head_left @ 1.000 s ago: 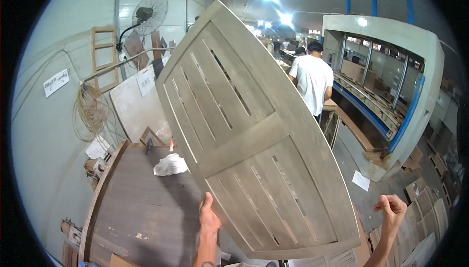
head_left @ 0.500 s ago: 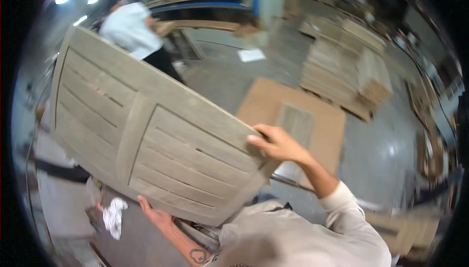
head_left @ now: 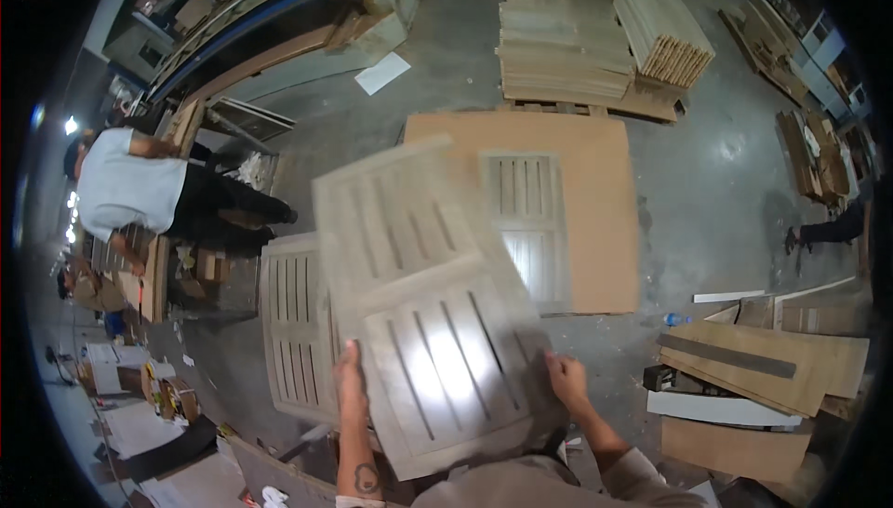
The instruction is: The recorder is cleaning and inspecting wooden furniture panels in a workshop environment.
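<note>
A grey-brown wooden panel (head_left: pixel 437 294) with two framed sections of slots is held tilted in front of me, its near end close to my body. My left hand (head_left: pixel 351 385) is closed on its left edge, thumb uppermost. The right edge is gripped by my right hand (head_left: pixel 566 378), whose fingers curl partly out of sight. A similar slotted panel (head_left: pixel 523 210) lies flat on a brown cardboard sheet (head_left: pixel 600 220) on the floor ahead, partly covered by the held one. Another such panel (head_left: pixel 288 322) is at the left, behind my left hand.
Beyond the cardboard, stacked boards (head_left: pixel 563 33) sit on a pallet. A person in a light shirt (head_left: pixel 135 178) works at a bench to the left. Loose boards and cardboard pieces (head_left: pixel 744 368) lie at the right. A dark-trousered leg (head_left: pixel 828 232) shows at the far right.
The held panel has swung from the left to the front, and its far end now overlaps the cardboard. My view has turned left and downward. Both hands still hold the panel's edges.
</note>
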A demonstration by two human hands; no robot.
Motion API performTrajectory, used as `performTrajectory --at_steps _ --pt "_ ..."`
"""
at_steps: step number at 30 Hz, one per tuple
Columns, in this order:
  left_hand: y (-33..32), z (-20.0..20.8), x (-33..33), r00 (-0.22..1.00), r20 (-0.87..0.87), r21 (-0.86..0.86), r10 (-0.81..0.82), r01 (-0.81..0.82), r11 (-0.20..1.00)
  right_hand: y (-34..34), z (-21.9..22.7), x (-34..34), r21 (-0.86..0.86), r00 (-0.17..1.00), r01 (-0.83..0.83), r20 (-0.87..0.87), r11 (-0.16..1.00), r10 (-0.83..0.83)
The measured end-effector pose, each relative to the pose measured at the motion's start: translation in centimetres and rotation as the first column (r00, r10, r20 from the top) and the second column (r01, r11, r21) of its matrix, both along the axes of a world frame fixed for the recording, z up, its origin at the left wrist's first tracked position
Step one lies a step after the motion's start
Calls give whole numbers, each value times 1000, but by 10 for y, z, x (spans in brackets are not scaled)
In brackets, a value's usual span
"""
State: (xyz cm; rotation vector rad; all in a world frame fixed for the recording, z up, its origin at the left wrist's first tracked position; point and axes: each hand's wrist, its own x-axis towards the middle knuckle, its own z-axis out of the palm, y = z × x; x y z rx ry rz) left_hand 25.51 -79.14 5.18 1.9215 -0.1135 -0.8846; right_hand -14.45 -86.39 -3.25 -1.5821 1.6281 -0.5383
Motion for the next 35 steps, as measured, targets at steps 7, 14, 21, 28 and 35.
performTrajectory --at_steps 7,14,21,28,35 --pt "-182 -232 -38 964 -110 216 -243 262 940 -78 -116 -53 306 937 350 -138 886 -322" --pt "-329 -414 -60 889 -186 147 -418 446 883 -187 -275 -76 322 873 487 -152 812 -464" --pt "-372 -509 -37 845 -277 200 -457 516 833 -237 -346 -66 312 876 481 -133 819 -464" --pt "-344 -487 -66 728 -360 240 -583 676 696 -216 -409 -94 392 884 455 -89 799 -460" --pt "-121 -481 10 272 -320 463 -908 881 100 -55 -436 -55 381 932 358 -200 853 -302"
